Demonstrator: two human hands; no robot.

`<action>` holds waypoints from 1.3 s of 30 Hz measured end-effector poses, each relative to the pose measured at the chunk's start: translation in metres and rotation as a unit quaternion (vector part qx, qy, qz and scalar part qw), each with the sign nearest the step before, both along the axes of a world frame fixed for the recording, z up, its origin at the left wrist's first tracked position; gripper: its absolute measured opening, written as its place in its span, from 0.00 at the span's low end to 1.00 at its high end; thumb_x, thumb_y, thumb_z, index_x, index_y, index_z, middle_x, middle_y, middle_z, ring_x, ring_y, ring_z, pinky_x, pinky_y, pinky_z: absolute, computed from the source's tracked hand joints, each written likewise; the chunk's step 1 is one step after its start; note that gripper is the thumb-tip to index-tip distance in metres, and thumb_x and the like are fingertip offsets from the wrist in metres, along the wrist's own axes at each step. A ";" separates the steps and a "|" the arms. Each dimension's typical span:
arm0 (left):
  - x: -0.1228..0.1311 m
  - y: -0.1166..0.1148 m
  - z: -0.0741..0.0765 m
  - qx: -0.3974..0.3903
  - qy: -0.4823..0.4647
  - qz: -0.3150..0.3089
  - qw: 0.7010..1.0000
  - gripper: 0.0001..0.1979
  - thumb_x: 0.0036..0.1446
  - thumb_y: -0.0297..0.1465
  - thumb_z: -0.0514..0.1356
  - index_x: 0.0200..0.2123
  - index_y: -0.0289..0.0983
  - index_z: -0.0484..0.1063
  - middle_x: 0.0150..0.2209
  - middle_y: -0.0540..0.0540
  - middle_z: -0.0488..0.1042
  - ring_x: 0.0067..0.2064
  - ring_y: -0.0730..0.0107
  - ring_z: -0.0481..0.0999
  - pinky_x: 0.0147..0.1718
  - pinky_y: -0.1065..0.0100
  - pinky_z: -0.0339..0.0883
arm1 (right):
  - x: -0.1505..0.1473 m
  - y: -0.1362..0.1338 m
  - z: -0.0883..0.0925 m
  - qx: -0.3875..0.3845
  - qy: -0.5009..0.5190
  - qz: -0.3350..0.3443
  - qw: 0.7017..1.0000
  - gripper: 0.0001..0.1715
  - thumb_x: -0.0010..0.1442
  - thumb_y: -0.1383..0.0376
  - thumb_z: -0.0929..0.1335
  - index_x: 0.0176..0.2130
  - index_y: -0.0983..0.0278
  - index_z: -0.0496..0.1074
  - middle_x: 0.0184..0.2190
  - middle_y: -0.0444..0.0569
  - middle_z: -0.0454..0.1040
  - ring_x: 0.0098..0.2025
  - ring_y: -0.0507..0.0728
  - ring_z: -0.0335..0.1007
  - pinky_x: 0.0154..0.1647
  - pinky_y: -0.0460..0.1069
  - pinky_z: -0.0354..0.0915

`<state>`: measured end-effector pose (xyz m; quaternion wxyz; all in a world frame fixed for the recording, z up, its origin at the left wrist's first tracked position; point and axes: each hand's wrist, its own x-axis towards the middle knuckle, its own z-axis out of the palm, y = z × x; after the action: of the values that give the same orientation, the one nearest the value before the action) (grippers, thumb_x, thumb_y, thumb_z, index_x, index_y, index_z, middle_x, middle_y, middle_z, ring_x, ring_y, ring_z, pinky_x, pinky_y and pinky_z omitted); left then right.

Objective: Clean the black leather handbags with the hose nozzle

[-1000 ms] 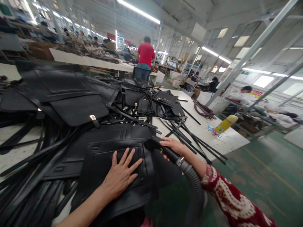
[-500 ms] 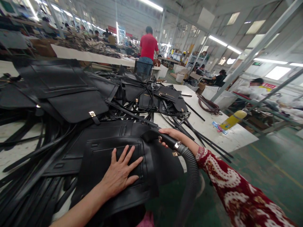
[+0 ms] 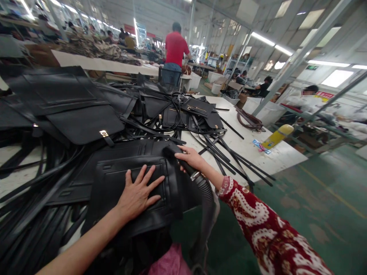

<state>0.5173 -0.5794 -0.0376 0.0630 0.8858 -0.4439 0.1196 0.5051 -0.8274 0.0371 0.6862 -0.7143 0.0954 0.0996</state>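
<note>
A black leather bag [image 3: 111, 168] lies flat at the near edge of the table, its stitched pocket panel facing up. My left hand [image 3: 137, 193] rests on that panel, palm down with the fingers spread. In my right hand [image 3: 190, 157] is a black vacuum hose nozzle [image 3: 183, 162], joined by a metal clamp to a grey ribbed hose [image 3: 206, 194] that hangs down over the table edge. The nozzle's tip is at the bag's upper right corner. Under and behind the bag lie more black leather pieces and many loose straps [image 3: 48, 225].
Black bags with gold clasps [image 3: 86, 120] are heaped across the white table [image 3: 197, 147]. To the right stand a yellow bottle [image 3: 278, 136] and a coil of brown straps [image 3: 249, 120]. A person in a red shirt [image 3: 175, 47] is at a table beyond.
My right hand has brought the nozzle leftward and closer to the bag's upper right corner. My left hand stays spread on the panel. The whole view has shifted slightly.
</note>
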 end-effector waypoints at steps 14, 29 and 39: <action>-0.044 0.002 0.008 -0.084 0.056 -0.107 0.989 0.22 0.54 0.37 0.54 0.52 0.39 0.64 0.56 0.39 0.61 0.58 0.54 0.55 0.55 0.48 0.44 | -0.231 0.027 -0.020 0.045 0.055 -0.122 0.990 0.43 0.45 0.71 0.69 0.58 0.55 0.55 0.33 0.45 0.72 0.16 0.49 0.65 0.14 0.45 0.62; -0.077 -0.003 -0.029 -0.171 0.148 -0.097 0.969 0.18 0.52 0.29 0.55 0.48 0.34 0.63 0.55 0.37 0.59 0.55 0.58 0.60 0.52 0.58 0.60 | -0.214 0.070 -0.051 0.076 0.034 -0.108 0.991 0.42 0.43 0.74 0.67 0.57 0.59 0.56 0.28 0.43 0.72 0.14 0.47 0.63 0.12 0.41 0.60; -0.082 0.000 -0.027 -0.155 0.113 -0.085 0.978 0.20 0.53 0.30 0.55 0.50 0.34 0.63 0.55 0.37 0.63 0.53 0.57 0.63 0.51 0.55 0.58 | -0.247 0.068 -0.050 0.077 0.038 -0.119 0.989 0.43 0.43 0.76 0.66 0.58 0.58 0.56 0.40 0.47 0.72 0.16 0.44 0.62 0.14 0.41 0.60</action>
<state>0.4355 -0.5793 -0.0648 0.2597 0.8320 -0.4836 0.0801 0.2582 -0.7590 -0.0124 0.7417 -0.6388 0.1977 0.0511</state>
